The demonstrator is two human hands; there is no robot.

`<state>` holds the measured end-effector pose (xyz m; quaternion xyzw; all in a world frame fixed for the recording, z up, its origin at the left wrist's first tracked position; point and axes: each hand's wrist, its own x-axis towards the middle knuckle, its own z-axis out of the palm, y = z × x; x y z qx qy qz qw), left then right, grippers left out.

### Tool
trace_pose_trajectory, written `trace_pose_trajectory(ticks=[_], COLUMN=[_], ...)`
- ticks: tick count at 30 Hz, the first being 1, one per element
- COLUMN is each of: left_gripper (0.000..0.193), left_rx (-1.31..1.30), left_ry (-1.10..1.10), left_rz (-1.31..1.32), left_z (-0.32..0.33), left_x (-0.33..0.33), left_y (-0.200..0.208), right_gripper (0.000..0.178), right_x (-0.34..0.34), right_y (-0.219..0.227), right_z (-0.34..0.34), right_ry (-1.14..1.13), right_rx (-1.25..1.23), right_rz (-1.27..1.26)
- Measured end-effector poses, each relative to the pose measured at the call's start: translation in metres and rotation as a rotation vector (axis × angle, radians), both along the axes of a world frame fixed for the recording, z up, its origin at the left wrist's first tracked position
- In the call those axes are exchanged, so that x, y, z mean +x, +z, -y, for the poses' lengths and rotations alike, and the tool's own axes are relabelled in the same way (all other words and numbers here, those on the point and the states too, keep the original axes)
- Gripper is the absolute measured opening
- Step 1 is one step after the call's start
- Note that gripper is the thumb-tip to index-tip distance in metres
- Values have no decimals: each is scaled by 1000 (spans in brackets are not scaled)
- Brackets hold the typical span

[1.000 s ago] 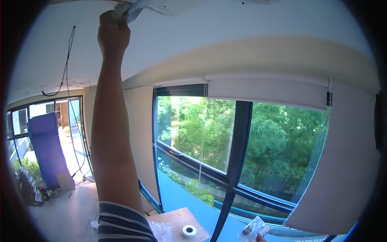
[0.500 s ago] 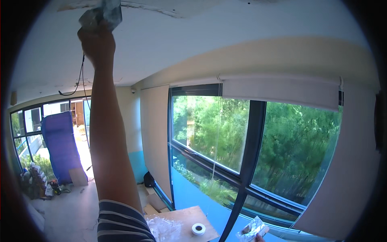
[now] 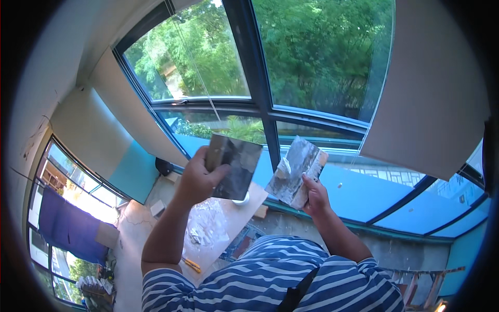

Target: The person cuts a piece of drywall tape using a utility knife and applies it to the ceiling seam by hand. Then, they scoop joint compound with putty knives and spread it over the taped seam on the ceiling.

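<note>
My left hand (image 3: 197,179) is closed around the thick back edge of a wide, flat metal putty knife (image 3: 240,167), its blade smeared grey. Close beside it on the right, my right hand (image 3: 316,195) grips a second wide putty knife (image 3: 296,179), tilted and coated with whitish filler. A lump of white putty (image 3: 284,169) clings to that blade. The two tools are held at chest height in front of the window, with a small gap between them.
Below my left arm, a pale board (image 3: 244,214) bears a crumpled clear plastic sheet (image 3: 205,223), a white tape roll (image 3: 242,200) and a yellow utility knife (image 3: 191,265). Large dark-framed windows (image 3: 262,67) stand ahead. A purple cloth (image 3: 73,223) hangs at left.
My left hand has come down from the ceiling with its putty knife, beside the other one. My right hand has risen into fuller view. The view has tilted downward.
</note>
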<state>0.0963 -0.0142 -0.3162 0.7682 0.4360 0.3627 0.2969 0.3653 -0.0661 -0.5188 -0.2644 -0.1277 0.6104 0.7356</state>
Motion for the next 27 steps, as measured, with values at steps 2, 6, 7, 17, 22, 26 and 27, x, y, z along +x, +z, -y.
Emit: trace_pose_trajectory(ticks=[2, 6, 7, 17, 22, 26, 27], left_gripper=[43, 46, 47, 47, 42, 37, 34], left_rx=[-33, -103, -141, -48, 89, 249, 414], left_ry=[-48, -123, -154, -104, -39, 15, 67], left_rz=[-24, -119, -126, -353, -332, -324, -258], left_z=[-6, -11, -14, -7, -3, -5, -9], left_x=[15, 34, 36, 61, 63, 57, 54], left_y=[-28, -41, -43, -24, -22, -23, -23], right_gripper=[42, 42, 43, 49, 48, 47, 47], right_x=[-4, -7, -7, -2, 0, 1, 0], right_y=[11, 7, 4, 1, -4, 3, 9], right_z=[7, 17, 19, 21, 12, 8, 10], right_ry=[-37, -36, -34, -8, -26, 3, 14], right_rx=[-16, -25, 2, 201, 226, 219, 243], right_rz=[29, 28, 34, 117, 203, 199, 200])
